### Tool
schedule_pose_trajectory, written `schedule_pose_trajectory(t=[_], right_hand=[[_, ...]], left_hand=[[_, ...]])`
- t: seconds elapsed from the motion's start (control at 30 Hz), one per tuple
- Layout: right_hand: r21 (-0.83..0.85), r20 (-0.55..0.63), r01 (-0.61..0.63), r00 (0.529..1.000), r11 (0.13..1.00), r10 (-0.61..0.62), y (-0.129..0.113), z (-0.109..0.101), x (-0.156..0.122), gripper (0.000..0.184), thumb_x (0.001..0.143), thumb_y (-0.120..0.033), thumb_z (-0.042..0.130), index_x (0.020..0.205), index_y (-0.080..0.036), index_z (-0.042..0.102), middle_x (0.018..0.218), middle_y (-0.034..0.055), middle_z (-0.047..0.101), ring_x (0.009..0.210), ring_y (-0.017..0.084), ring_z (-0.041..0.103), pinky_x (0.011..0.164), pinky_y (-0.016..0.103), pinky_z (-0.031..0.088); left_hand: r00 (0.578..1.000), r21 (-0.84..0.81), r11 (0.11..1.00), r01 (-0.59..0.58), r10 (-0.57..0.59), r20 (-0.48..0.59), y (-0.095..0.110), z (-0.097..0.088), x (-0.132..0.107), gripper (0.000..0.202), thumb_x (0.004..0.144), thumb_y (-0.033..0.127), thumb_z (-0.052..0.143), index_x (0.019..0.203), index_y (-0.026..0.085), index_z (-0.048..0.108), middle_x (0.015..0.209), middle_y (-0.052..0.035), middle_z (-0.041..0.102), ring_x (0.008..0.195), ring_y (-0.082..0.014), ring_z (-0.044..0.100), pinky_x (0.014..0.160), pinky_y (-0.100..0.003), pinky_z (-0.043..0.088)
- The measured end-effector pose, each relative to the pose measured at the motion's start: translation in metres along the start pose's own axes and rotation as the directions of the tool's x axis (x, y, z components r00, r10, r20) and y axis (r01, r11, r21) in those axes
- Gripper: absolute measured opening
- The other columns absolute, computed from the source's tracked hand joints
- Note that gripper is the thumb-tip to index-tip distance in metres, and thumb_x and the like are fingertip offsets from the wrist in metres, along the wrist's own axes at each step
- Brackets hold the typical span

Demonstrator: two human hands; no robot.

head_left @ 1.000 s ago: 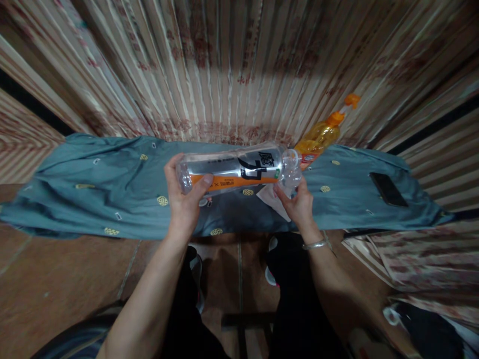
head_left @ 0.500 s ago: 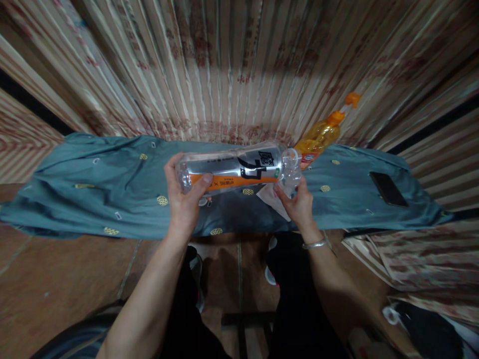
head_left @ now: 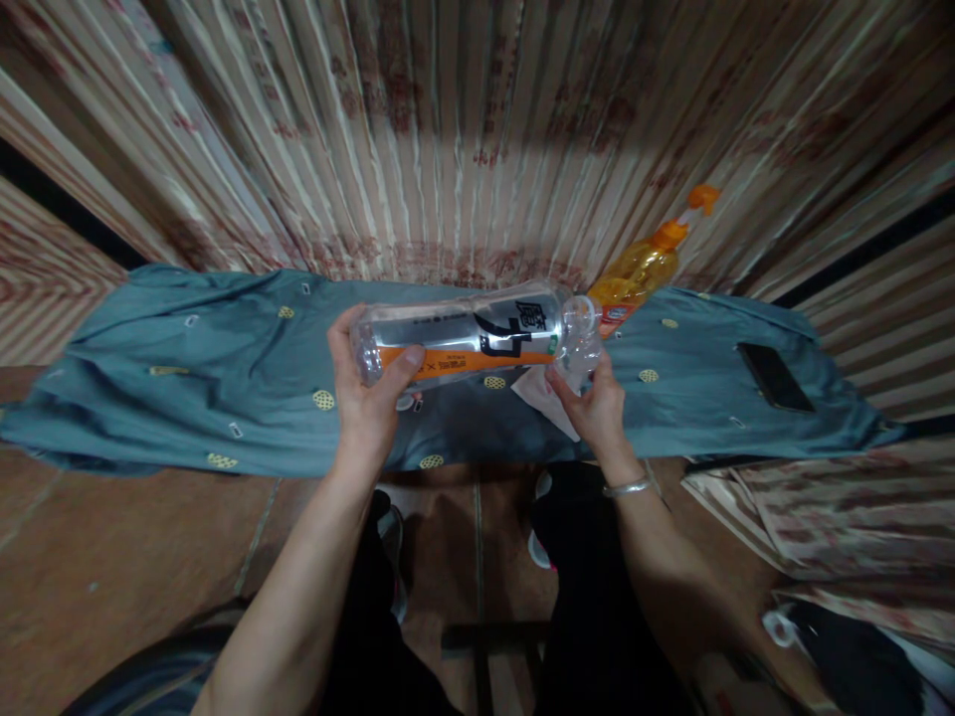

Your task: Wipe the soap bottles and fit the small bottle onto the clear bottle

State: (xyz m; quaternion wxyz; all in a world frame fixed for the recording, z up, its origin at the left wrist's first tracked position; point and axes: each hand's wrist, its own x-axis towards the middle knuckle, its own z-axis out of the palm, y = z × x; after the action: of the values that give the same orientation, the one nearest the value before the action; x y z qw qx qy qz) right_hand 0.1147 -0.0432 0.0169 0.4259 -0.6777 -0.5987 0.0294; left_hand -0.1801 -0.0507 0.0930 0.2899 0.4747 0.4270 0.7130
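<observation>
I hold a clear plastic bottle with an orange and black label sideways above a blue-grey cloth. My left hand is wrapped round the bottle's base end, thumb on the label. My right hand grips the neck end, fingers closed round it; the cap is hidden by my fingers. A silver bangle sits on my right wrist. A white sheet lies on the cloth under my right hand.
An orange spray bottle stands behind, leaning toward the striped curtain. A black phone lies on the cloth at the right. Brown tiled floor lies below, with my dark-clothed legs and folded patterned fabric at lower right.
</observation>
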Motion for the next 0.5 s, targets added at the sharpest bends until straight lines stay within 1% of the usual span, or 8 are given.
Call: schedule_pose_trajectory(t=[0.1, 0.3, 0.5], right_hand=[[-0.012, 0.007, -0.011, 1.0, 1.0, 0.011, -0.0011, -0.0006, -0.0003, 0.084, 0.082, -0.06, 0.072, 0.148, -0.011, 0.054, 0.118, 0.0208, 0.08, 0.101, 0.039, 0.079, 0.086, 0.05, 0.062], [-0.018, 0.014, -0.003, 1.0, 1.0, 0.003, 0.0015, -0.0003, 0.0, 0.082, 0.084, -0.064, 0.071, 0.146, -0.014, 0.053, 0.12, 0.0194, 0.08, 0.101, 0.037, 0.078, 0.086, 0.049, 0.061], [-0.023, 0.015, -0.013, 1.0, 1.0, 0.013, 0.0026, 0.0006, -0.0002, 0.083, 0.083, -0.067, 0.071, 0.146, -0.015, 0.053, 0.119, 0.0186, 0.08, 0.099, 0.036, 0.078, 0.085, 0.048, 0.061]], left_hand=[[1.0, 0.004, 1.0, -0.013, 0.013, -0.002, -0.0011, 0.0002, 0.0005, 0.073, 0.064, 0.059, 0.091, 0.122, 0.029, 0.059, 0.108, -0.0011, 0.062, 0.094, -0.0181, 0.06, 0.082, -0.032, 0.053], [1.0, 0.01, 1.0, -0.004, 0.004, -0.008, -0.0024, -0.0001, 0.0014, 0.075, 0.062, 0.061, 0.091, 0.122, 0.029, 0.059, 0.107, -0.0011, 0.062, 0.089, -0.0176, 0.061, 0.074, -0.03, 0.053], [1.0, -0.012, 1.0, 0.014, -0.014, -0.002, 0.0002, 0.0, 0.0008, 0.074, 0.062, 0.057, 0.091, 0.122, 0.028, 0.059, 0.107, -0.0005, 0.063, 0.091, -0.0174, 0.061, 0.078, -0.03, 0.052]])
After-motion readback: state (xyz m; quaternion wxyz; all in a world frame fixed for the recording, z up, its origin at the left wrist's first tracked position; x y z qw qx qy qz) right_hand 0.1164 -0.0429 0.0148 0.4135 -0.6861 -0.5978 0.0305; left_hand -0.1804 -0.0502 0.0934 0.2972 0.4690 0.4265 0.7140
